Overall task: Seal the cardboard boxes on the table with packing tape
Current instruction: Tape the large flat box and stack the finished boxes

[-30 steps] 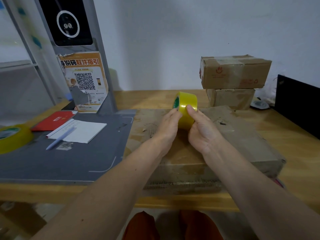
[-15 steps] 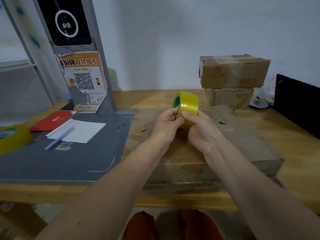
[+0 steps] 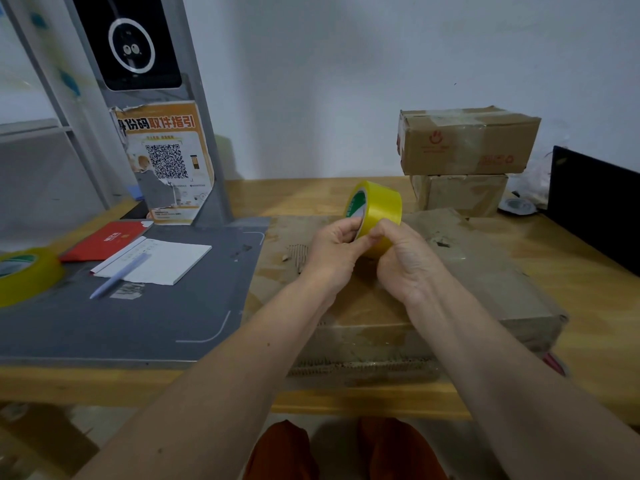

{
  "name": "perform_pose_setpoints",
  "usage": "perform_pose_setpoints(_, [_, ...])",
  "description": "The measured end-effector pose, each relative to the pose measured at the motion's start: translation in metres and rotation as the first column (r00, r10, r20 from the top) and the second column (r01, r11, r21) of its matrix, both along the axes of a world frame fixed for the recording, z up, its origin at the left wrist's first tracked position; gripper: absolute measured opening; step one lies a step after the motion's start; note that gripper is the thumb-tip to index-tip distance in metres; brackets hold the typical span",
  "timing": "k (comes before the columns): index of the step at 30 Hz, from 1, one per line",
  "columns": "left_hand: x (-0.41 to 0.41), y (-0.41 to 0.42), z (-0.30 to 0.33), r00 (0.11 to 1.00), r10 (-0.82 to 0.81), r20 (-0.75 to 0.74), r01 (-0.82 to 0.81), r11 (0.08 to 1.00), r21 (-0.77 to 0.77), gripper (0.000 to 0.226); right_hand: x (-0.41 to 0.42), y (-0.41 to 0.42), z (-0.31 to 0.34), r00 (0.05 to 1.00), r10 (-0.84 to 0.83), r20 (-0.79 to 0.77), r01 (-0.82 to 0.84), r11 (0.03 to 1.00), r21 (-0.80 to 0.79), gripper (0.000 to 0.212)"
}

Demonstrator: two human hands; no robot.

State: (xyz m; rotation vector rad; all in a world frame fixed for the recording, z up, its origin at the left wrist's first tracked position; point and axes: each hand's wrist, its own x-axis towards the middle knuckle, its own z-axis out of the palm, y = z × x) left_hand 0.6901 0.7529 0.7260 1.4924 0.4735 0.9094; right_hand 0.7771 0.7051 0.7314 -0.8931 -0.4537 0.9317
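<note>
Both hands meet above the flat cardboard box on the table. Left hand and right hand pinch the yellow tape roll, held on edge, its core hole facing left, axis running roughly left to right.

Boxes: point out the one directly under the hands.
The large flat box at the table's front; the other two are stacked at the back right.
</note>
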Motion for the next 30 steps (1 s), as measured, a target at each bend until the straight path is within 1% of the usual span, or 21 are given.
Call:
perform_pose_setpoints(8, [-0.0007, -0.0003, 0.0009, 1.0, -0.001, 0.009, 0.001, 1.0, 0.001, 0.024, -0.0013, -0.0015, 0.0008, 0.999, -0.022, -0.029, 0.022, 1.0, 0.012, 0.046])
perform_pose_setpoints(21, [-0.0006, 0.0005, 0.0001, 0.999, -0.02, 0.038, 0.02, 1.0, -0.011, 0.021, -0.0013, -0.0013, 0.0011, 1.0, 0.01, -0.004, -0.01, 1.0, 0.013, 0.044])
perform_pose_setpoints(25, [-0.0016, 0.0002, 0.0007, 1.0, -0.007, 0.022, 0.007, 1.0, -0.018, 0.024, -0.0006, -0.0025, 0.0005, 0.999, 0.013, -0.039, -0.012, 1.0, 0.023, 0.044])
perform_pose_setpoints(30, [-0.0021, -0.0005, 0.0009, 1.0, 0.0, 0.028, 0.0, 1.0, -0.015, 0.022, -0.002, -0.0001, 0.0007, 1.0, 0.0, -0.008, 0.0, 1.0, 0.02, 0.04])
